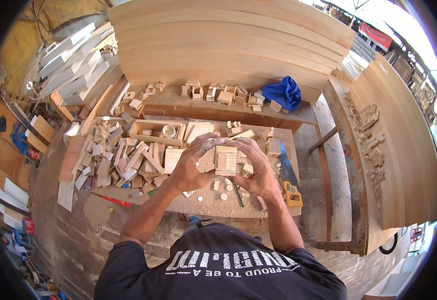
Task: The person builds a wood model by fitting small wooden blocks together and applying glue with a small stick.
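In the head view my left hand (196, 165) and my right hand (253, 167) are curved around a small pale wooden block (226, 161) with a raised rectangular piece on its face, holding it above the workbench from both sides, fingertips meeting near its top. Below are small round wooden discs (223, 196) and a dark thin stick (239, 195). Right of my right hand lies a handsaw (293, 194) with a yellow handle. A wooden box (138, 131) holding a jar (169, 132) sits behind my left hand.
Offcuts (106, 155) crowd the bench (188, 200)'s left. Behind, a shelf (168, 102) carries small wooden pieces and a blue cloth bag (282, 93), backed by stacked planks (228, 45). More boards (403, 140) stand right; white boards (71, 65) are stacked back left.
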Demonstrator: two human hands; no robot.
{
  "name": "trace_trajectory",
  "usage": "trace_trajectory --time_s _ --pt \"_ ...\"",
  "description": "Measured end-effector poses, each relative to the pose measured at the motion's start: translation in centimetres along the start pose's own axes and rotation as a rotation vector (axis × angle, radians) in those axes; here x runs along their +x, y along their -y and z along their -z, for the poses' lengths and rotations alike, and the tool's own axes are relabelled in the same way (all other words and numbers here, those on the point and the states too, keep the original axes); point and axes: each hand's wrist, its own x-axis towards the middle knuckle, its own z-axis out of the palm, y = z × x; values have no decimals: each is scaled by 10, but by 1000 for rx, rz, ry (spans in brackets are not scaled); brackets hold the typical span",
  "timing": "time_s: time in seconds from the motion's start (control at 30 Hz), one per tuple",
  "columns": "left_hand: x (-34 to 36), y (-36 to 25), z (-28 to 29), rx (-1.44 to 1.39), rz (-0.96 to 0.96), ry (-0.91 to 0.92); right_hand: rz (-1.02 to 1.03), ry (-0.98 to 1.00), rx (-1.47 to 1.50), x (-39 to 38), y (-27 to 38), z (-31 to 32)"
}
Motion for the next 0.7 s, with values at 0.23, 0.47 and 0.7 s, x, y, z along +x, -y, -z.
trace_trajectory --time_s 0.23,0.47,0.7 --pt "-3 -5 4 -21 -116 -76 6 3 -10 1 0 7" --pt "-1 -8 14 127 -346 -10 46 19 9 2 2 13" --pt "-3 -20 18 12 -53 34 75 0 -28 3 7 10"
